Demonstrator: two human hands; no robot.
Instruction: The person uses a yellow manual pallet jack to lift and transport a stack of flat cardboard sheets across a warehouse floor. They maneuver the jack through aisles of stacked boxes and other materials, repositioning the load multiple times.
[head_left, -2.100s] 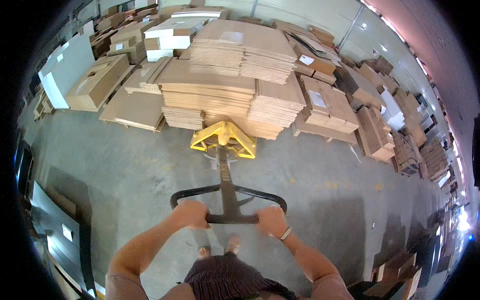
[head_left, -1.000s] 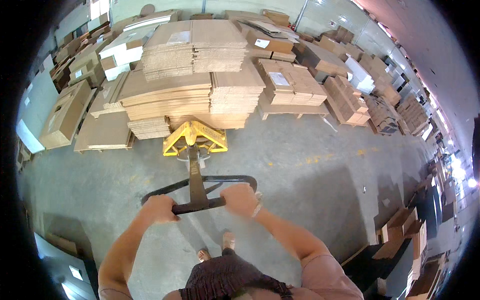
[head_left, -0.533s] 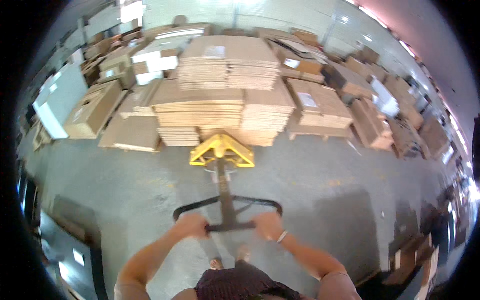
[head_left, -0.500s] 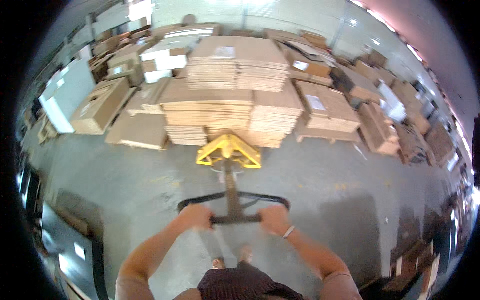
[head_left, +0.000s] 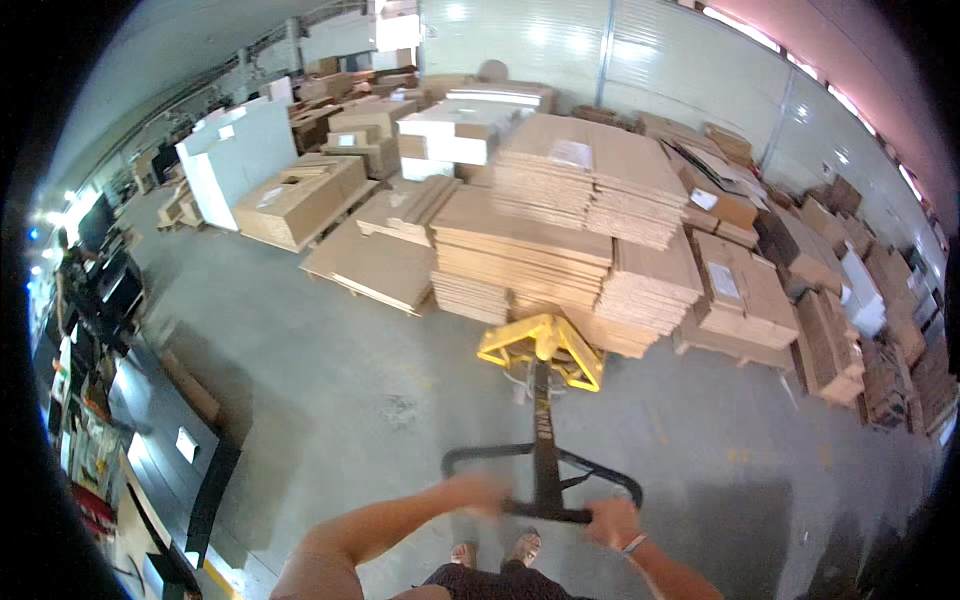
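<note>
A yellow pallet jack [head_left: 545,338] stands in front of me at a large stack of brown flat boards [head_left: 640,270]. Its dark handle [head_left: 547,475] slants toward me and ends in a black loop. My right hand [head_left: 612,522], with a light band at the wrist, is closed round the right part of the loop's near bar. Over the left end of that bar lies my left hand [head_left: 478,493]; motion smears its fingers, so its grip cannot be made out. The jack's forks are hidden at the stack's base.
Brown cartons [head_left: 745,290] stand on the right, and a long carton [head_left: 300,200] and a white panel [head_left: 228,160] on the far left. A dark panel [head_left: 165,430] lies near left, with a person [head_left: 85,290] beyond it. A pale wall [head_left: 690,80] closes the back.
My view has turned left, so the jack, stack and both hands appear farther right and lower. The jack now appears at a slant. My left hand is more smeared than my right.
</note>
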